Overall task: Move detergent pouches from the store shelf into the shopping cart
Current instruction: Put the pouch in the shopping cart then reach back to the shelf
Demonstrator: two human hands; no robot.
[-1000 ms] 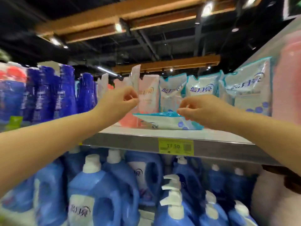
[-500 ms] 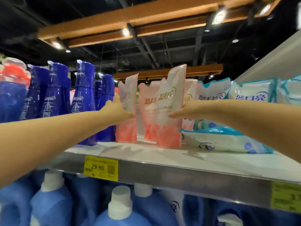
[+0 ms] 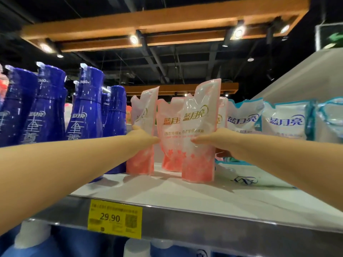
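Pink detergent pouches, 3 in plain sight, stand upright on the white shelf [image 3: 185, 197], and both bare hands are on them.

The right hand [image 3: 215, 140] holds the front pink pouch [image 3: 199, 160] at its right edge, about halfway up. Its thumb lies on the clear front face, pointing left. The other fingers go behind the pouch and are hidden, so how they lie cannot be told. Below the thumb, the pouch's base sits on the shelf.

The left hand [image 3: 143, 138] lies across the front of the left pink pouch [image 3: 142, 162]. Its fingers [image 3: 155, 140] are straight and pressed together, and the thumb stands up at that pouch's left edge. The fingertips reach the left edge of the middle pink pouch [image 3: 169, 125], which stands just beyond them, between the 2 hands and behind the front pouch.

Beyond the right hand's knuckles, blue-and-white pouches [image 3: 284, 121] stand in a row along the back of the shelf. Another blue-and-white pouch [image 3: 245, 179] lies flat on the shelf under the right forearm.

Left of the left thumb, tall dark blue bottles [image 3: 87, 112] stand side by side.

Below both wrists, a yellow price tag [image 3: 115, 218] reading 29.90 sits on the metal front lip of the shelf. Under the lip, white-capped blue bottles [image 3: 33, 236] show on the next level down.
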